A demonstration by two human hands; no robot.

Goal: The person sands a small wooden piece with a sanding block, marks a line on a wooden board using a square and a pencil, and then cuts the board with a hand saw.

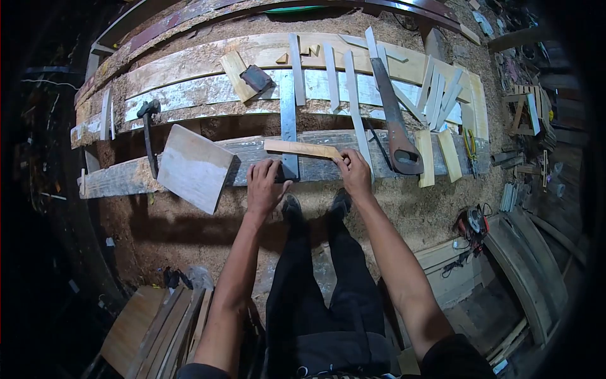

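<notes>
My right hand pinches the angled end of a short wooden strip between thumb and fingers. The strip lies across the blade of a metal square, which spans the bench boards. At the bench's near edge, my left hand rests palm down beside the lower end of the square. Its fingers are stretched out and slightly apart, with the thumb pointing toward the square. A hand saw lies to the right, its wooden handle near my right hand. Left of my left hand is a pale square board, overhanging the edge.
A hammer lies at the left of the plank bench. Across the back are thin strips, a dark block and small offcuts. Pliers lie at right. A power tool sits on the lower right.
</notes>
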